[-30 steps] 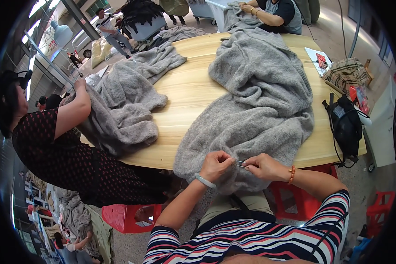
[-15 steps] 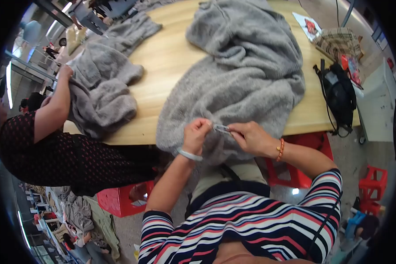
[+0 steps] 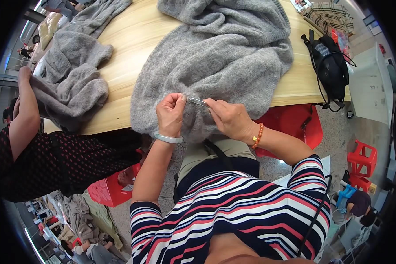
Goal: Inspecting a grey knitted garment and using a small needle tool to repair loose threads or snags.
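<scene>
A grey fuzzy knit garment (image 3: 207,66) lies bunched on the table, its near end hanging over the front edge towards my lap. My left hand (image 3: 170,113) is closed in a pinch, thumb and forefinger gripping a bit of the knit at that near end. Between the fingertips of my right hand (image 3: 231,115) is a slim silvery metal tool (image 3: 198,102) with two thin parallel arms; its exact kind is unclear. Its far tip reaches the pinched spot beside my left thumb. My fingers partly hide the tool's ends.
At the left a person in a dark dotted top (image 3: 70,163) handles another grey knit garment (image 3: 70,66) on the wooden table (image 3: 127,53). A black bag with straps (image 3: 332,72) sits at the right edge. Red stools (image 3: 362,158) stand on the floor, one under the table.
The view has shifted, so the table and garments sit higher and further left in it. My hands stay together at the same part of the knit, with the metal tool still held.
</scene>
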`<state>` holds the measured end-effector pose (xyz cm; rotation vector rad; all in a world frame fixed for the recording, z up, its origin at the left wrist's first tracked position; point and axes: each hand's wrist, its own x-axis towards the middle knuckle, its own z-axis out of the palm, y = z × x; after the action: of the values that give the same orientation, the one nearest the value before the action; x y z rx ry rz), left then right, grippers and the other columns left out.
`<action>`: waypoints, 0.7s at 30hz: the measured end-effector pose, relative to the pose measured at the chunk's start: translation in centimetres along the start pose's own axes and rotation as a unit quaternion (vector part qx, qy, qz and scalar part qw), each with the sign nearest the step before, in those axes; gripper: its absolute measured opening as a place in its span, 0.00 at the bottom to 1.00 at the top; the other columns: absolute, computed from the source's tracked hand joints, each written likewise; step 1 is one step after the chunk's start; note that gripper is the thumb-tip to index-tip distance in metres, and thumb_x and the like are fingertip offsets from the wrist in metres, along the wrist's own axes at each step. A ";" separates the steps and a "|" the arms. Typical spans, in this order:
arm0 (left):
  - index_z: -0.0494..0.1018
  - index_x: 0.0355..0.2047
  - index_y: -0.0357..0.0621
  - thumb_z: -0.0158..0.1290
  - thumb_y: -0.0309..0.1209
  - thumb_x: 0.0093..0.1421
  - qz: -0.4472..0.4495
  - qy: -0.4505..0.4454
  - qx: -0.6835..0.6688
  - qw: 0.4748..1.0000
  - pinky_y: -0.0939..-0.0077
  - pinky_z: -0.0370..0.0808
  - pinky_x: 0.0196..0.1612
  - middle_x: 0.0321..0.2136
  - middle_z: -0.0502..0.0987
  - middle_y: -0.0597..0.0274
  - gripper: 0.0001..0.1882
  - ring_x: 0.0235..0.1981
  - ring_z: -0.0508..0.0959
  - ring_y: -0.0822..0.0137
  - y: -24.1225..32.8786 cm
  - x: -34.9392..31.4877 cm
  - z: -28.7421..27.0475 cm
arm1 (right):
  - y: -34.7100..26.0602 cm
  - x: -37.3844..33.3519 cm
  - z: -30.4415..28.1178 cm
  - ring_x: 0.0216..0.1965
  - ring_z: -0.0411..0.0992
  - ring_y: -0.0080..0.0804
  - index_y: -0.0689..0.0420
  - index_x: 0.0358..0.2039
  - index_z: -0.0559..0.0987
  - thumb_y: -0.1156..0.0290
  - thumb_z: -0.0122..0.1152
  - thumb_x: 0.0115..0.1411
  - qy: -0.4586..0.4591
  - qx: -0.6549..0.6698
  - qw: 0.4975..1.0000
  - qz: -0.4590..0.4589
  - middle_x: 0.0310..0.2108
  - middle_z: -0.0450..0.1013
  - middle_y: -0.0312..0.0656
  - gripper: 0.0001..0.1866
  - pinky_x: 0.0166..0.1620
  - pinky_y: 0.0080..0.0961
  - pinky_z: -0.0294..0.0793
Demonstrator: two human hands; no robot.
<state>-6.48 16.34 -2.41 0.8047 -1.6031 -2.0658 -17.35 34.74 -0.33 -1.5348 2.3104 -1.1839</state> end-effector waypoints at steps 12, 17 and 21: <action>0.77 0.35 0.37 0.58 0.25 0.64 0.033 0.033 -0.017 0.999 0.90 0.64 0.29 0.27 0.75 0.74 0.03 0.25 0.68 0.85 0.1 0.0 1.1 | -0.9 -0.2 1.3 0.32 0.79 0.47 0.59 0.46 0.79 0.78 0.58 0.60 0.048 0.026 0.997 0.055 0.34 0.79 0.50 0.13 0.33 0.35 0.78; 0.77 0.37 0.37 0.58 0.26 0.65 0.054 0.037 0.070 0.995 0.89 0.66 0.35 0.30 0.77 0.71 0.05 0.30 0.71 0.84 -0.8 0.1 0.4 | 0.7 0.3 1.3 0.22 0.68 0.15 0.65 0.48 0.80 0.75 0.57 0.65 -0.075 0.413 0.874 0.244 0.26 0.74 0.28 0.13 0.25 0.16 0.66; 0.76 0.37 0.37 0.57 0.26 0.65 0.017 0.005 0.038 0.999 0.90 0.67 0.36 0.29 0.76 0.73 0.05 0.30 0.71 0.83 -0.3 0.6 -0.3 | 0.9 0.8 -0.4 0.26 0.62 0.08 0.66 0.49 0.79 0.74 0.56 0.67 -0.081 0.380 0.892 0.231 0.27 0.71 0.25 0.14 0.27 0.12 0.62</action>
<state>-6.72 15.88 -2.85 0.8052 -1.6866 -1.9851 -18.59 34.48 -0.41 -0.7193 1.6307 -1.4767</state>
